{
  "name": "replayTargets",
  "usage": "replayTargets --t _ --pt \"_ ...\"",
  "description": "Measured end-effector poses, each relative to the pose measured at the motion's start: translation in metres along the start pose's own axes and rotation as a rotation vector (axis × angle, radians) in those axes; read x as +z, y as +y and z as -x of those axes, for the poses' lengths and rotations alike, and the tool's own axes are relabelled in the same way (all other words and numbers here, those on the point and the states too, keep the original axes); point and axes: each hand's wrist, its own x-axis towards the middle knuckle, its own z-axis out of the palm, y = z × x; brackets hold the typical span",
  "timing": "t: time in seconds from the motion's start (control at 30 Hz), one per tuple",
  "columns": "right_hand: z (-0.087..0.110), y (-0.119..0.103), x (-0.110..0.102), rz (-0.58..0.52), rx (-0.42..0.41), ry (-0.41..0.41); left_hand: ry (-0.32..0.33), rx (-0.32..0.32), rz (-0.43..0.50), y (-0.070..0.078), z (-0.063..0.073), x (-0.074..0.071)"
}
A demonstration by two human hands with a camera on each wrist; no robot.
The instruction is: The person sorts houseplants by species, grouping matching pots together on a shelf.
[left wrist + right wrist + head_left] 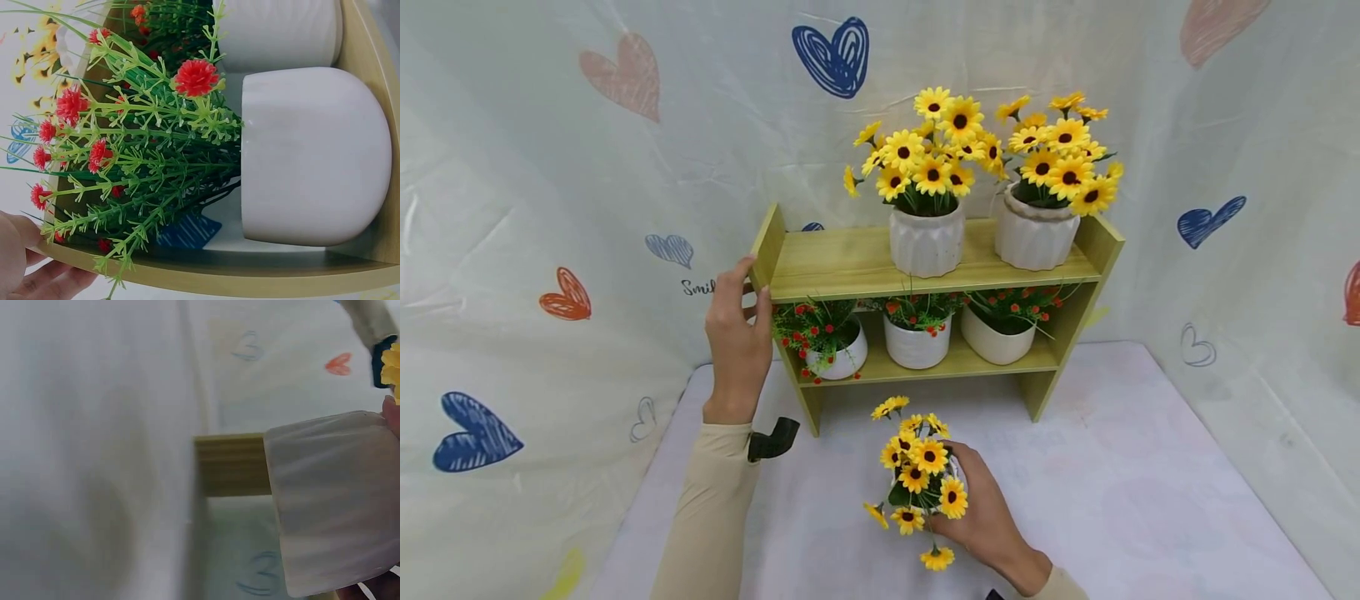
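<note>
A wooden two-tier shelf (835, 260) stands on the table. My left hand (735, 337) grips the upper part of its left side panel; the left wrist view shows the fingers (53, 281) at the panel's edge, close to a white pot (312, 156) of red flowers. In front of the shelf, my right hand (988, 510) holds a potted yellow sunflower plant (917, 467), with fingers and thumb around its pot. The right wrist view shows that white pot (337, 500) large. Most of the pot is hidden under the blossoms in the head view.
On the upper tier, two white pots (927, 242) (1037, 233) of yellow sunflowers stand at the middle and right. Below them sit three white pots (917, 342) with red flowers. A cloth with printed hearts (831, 58) hangs behind; a pale cloth (1120, 467) covers the table.
</note>
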Motion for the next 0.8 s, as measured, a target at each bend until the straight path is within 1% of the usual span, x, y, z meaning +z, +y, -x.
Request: replayTargets --t 0.13,0.2,0.37,0.53,0.67,0.77,0.8 --pt "-0.005 -0.017 -0.022 0.063 -0.159 0.03 0.002 0.004 -0.001 0.0 0.0 0.0" --pt "-0.009 -0.026 -0.031 0.072 -0.228 0.04 0.0 0.006 -0.003 0.0 0.0 0.0" --pt "-0.024 -0.051 -0.05 0.046 -0.348 0.057 -0.003 0.0 -0.004 0.0 0.0 -0.001" --pt "-0.046 -0.075 -0.062 -0.011 -0.432 0.045 -0.002 -0.005 0.0 0.0 0.0 -0.001" --pt "-0.064 -0.092 -0.066 -0.011 -0.512 0.082 -0.006 -0.003 0.001 0.001 0.0 0.0" --pt "-0.078 -0.106 -0.067 -0.015 -0.553 0.099 -0.006 -0.002 -0.002 0.002 0.001 0.0" --pt "-0.082 -0.111 -0.067 -0.027 -0.554 0.095 -0.004 -0.001 -0.004 0.002 0.001 0.0"
